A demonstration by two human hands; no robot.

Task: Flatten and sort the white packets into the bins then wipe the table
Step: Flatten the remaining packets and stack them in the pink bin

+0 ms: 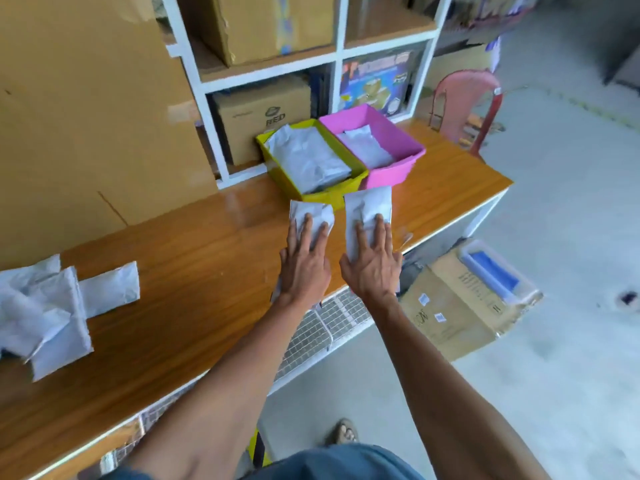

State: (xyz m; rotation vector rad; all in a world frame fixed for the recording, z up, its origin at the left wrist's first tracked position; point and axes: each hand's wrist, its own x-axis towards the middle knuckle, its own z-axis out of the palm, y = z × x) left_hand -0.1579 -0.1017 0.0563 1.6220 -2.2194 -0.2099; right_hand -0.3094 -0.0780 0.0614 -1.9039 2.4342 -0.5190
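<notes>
White packets lie under both hands on the wooden worktop (194,271). The left hand (304,268) presses flat, fingers spread, on a smaller crumpled packet (310,213); its grip is apart, palm down, clamped on nothing. The right hand (372,268) likewise lies flat with fingers spread on a longer packet (369,206), whose long axis runs away from the person, from under the palm towards the bins, its far end just touching or overlapping the front of the pink bin (401,168). The smaller packet under the left hand shows mostly beyond the fingertips; its far edge sits just in front of the yellow-green bin (346,194).

Beyond the fingertips the two bins stand side by side, touching, each angled a little across the worktop. Both hold white packets, the yellow-green one a fuller stack. Well off to the left of the left hand a loose pile of packets (52,313) lies overlapping, their long axes crossing one another.

Glossy orange-brown wood grain runs along the worktop, which has a white frame and wire mesh (322,323) below its near edge. Behind it stands a white shelf unit (336,57) holding cardboard boxes, with a large brown carton (86,116) to the left. To the right of the right hand are a pink plastic chair (467,109), a cardboard box on the floor (457,306), and a grey concrete floor (571,202).
</notes>
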